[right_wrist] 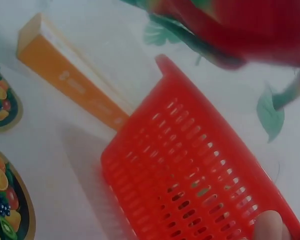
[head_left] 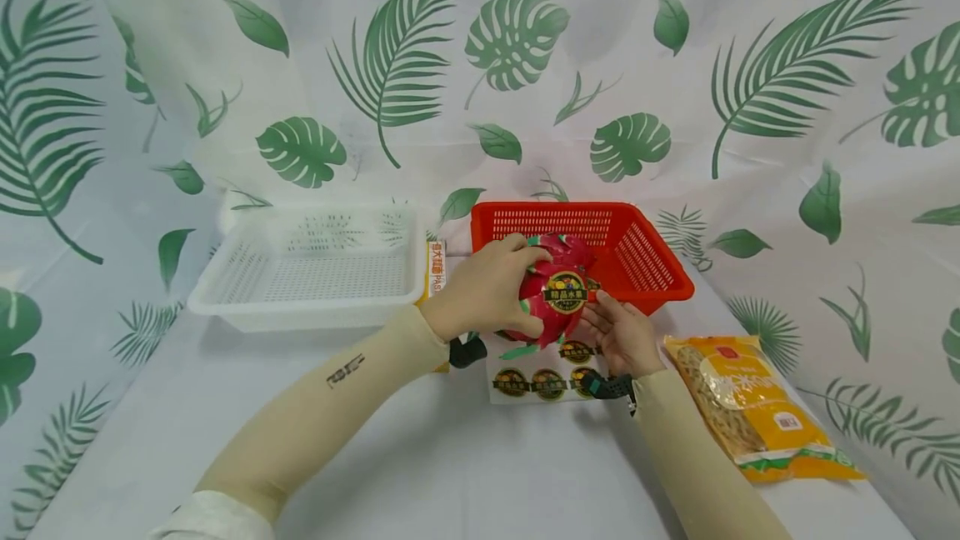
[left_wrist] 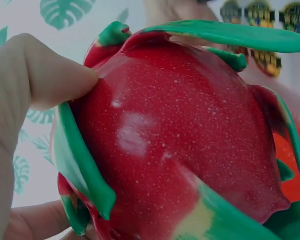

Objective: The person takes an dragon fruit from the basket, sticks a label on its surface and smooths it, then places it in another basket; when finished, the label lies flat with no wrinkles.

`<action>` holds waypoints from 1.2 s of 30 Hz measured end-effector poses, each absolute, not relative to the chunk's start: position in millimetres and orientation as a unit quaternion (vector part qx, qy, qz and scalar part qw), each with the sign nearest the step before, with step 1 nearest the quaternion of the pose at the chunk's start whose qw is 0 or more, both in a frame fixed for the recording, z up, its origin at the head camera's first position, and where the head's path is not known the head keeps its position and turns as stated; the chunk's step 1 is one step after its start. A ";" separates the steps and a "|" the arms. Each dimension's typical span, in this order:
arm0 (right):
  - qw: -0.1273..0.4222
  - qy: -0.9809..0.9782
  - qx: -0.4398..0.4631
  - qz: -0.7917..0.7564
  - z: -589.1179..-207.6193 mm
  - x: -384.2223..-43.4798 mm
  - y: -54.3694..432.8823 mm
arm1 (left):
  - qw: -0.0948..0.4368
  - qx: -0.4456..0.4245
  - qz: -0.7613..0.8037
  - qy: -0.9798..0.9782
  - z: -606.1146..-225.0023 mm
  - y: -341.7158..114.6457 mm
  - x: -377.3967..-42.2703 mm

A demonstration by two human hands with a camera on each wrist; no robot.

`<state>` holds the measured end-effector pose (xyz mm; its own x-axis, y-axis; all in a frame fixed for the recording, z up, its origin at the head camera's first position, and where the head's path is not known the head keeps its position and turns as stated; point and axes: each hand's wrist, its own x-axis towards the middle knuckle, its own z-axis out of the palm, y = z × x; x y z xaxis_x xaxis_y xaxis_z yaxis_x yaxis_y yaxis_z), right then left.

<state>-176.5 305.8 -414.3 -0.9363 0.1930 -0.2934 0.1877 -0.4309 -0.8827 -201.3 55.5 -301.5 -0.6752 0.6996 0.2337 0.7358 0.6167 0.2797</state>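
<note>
A red dragon fruit with green-tipped scales is in my left hand, which grips it from the left above the table. The left wrist view shows the thumb pressed on the skin of the dragon fruit. A round dark label sticker faces the camera on the fruit, and part of another dark and gold label shows behind it. My right hand is at the sticker's right side, fingers loosely extended; whether they touch it is unclear. In the right wrist view, fingertips appear at the lower edge, holding nothing visible.
Behind the fruit stands a red perforated basket; a white one is at the left. A yellow-orange box lies between them. Below the hands is a sticker sheet, and an orange food packet lies at the right.
</note>
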 end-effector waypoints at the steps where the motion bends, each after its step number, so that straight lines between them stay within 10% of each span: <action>1: 0.000 -0.531 -0.179 0.828 -413.8 -176.4 305.8 | 0.050 -0.397 -0.177 -0.899 -299.4 58.0 -205.5; 36: 0.027 -0.562 -0.216 0.798 -422.6 -178.8 302.5 | -0.032 -0.334 -0.152 -0.930 -297.6 156.3 -304.2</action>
<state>-178.8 302.5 -422.6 -0.9051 0.2855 -0.3150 0.2008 -0.3660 -0.9087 -304.2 156.3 -297.6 -0.7745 0.6312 0.0418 0.6116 0.7303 0.3042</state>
